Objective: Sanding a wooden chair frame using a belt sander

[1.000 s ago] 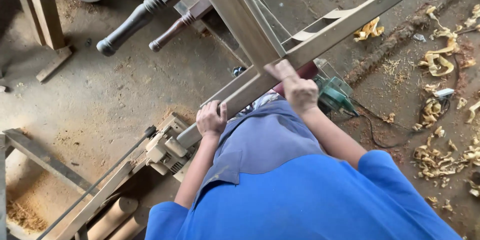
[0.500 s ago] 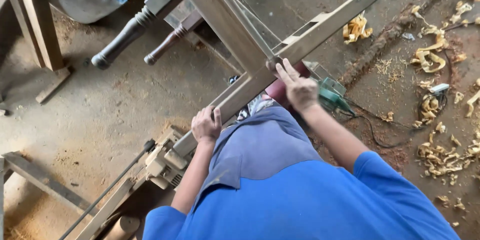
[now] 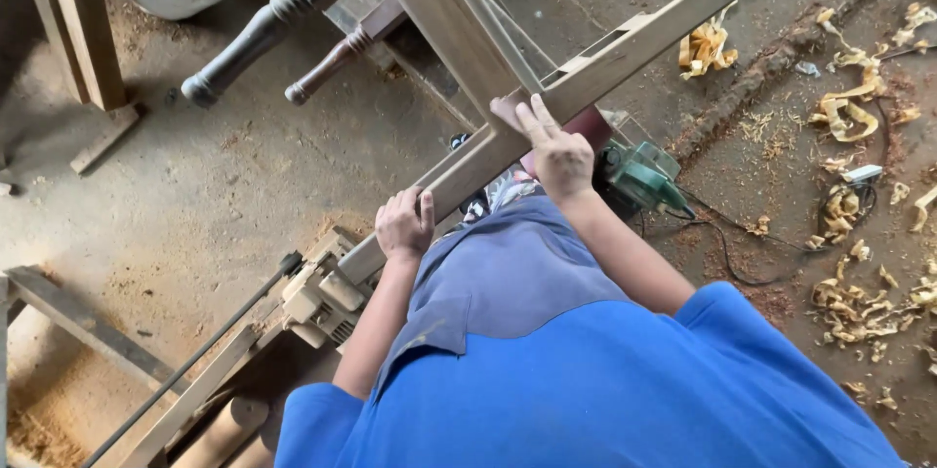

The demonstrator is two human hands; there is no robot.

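Holding a long wooden rail (image 3: 547,112) of a furniture frame, the left hand (image 3: 403,224) has its fingers curled around its lower edge while the right hand (image 3: 558,154) lies open and flat on the joint. Assembled turned legs (image 3: 244,48) show; wood shavings (image 3: 859,302) litter the floor.

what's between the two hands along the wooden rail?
Head view: only the bare wooden rail runs between the left hand and right hand. Nothing else sits on that stretch; the person's grey-blue clothing shows just below it.
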